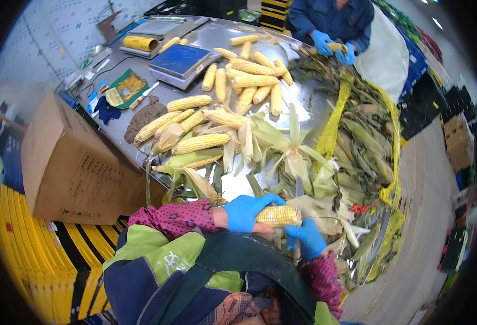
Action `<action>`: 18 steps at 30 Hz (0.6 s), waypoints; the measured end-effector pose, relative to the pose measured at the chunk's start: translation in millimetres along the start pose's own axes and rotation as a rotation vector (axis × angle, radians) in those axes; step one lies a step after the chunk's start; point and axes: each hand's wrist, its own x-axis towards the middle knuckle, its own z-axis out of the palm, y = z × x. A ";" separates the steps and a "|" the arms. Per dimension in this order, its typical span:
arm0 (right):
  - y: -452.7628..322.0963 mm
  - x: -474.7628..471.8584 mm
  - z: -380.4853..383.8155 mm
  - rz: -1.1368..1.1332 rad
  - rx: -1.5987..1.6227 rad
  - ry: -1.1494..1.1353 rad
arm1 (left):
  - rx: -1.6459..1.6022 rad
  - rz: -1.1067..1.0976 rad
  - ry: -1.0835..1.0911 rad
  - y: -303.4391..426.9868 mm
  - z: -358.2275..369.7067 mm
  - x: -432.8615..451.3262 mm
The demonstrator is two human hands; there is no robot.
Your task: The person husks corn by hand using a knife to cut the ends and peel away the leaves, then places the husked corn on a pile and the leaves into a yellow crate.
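Observation:
My gloved left hand (242, 213) is wrapped around a husked corn cob (278, 216) with yellow and white kernels, close in front of my body. At the cob's right end is my right hand (308, 239), also in a blue glove, with its fingers curled. Whether these fingers grip the cob or something under it is hidden. Loose pale husks (317, 209) lie just beyond and to the right of both hands. An opened-out husk (293, 156) spreads on the metal table (120, 132). Nearer the left side lie a partly husked cob (196, 159) and several bare cobs (201, 144).
A yellow mesh sack (332, 122) of unhusked corn (368, 138) lies along the right side. Further back are a heap of bare cobs (254, 79) and a scale (185, 61). A cardboard box (84, 166) stands left. Across the table, a co-worker's gloved hands (334, 50) hold a cob.

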 end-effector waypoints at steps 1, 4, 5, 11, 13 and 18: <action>7.0 -4.7 5.4 0.058 0.044 0.053 | 0.066 -0.033 -0.043 1.7 -3.2 -5.0; 3.2 -23.0 12.5 0.221 -0.099 0.178 | 0.196 -0.052 -0.146 -7.5 -7.3 -23.0; 2.9 -32.0 16.3 0.193 -0.093 0.178 | 0.179 0.013 -0.152 -15.6 -6.0 -31.2; 29.2 -57.0 23.2 0.053 -0.021 0.321 | 0.106 0.053 -0.290 -17.8 -17.6 -47.4; 34.1 -63.2 20.2 0.002 -0.009 0.422 | 0.101 -0.001 -0.252 -27.3 -27.2 -49.3; -23.0 -81.8 12.3 0.019 -0.207 1.174 | 0.046 -0.249 0.068 -91.2 -79.3 -73.8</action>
